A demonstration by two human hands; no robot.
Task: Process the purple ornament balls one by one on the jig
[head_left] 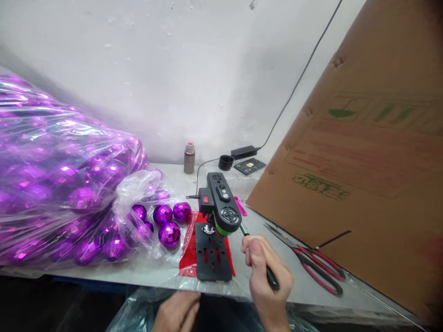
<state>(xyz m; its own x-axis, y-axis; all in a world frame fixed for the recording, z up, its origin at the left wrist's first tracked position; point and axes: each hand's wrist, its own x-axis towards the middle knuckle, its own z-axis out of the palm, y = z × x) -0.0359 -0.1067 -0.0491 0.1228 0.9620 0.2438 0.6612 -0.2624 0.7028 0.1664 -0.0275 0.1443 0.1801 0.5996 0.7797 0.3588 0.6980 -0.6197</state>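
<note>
My right hand (pixel 266 272) is wrapped round the black handle (pixel 272 279) of a tool whose metal shaft points at the head of a small black machine (pixel 224 203). The machine has a red switch, a green ring under its head and a slotted black base plate (pixel 213 253) lying on red material (pixel 188 258). My left hand (pixel 178 311) is at the table's front edge, below the base plate, its fingers pressed together; whether it holds anything is hidden. Shiny purple balls (pixel 169 234) lie left of the machine.
A large clear bag (pixel 62 170) of purple balls fills the left side. Red-handled scissors (pixel 320 267) lie at the right, beside a tall cardboard box (pixel 363 161). Behind the machine are a flask (pixel 189 158), a black cap (pixel 226 162), a power adapter (pixel 244 152) and a black plate (pixel 249 166).
</note>
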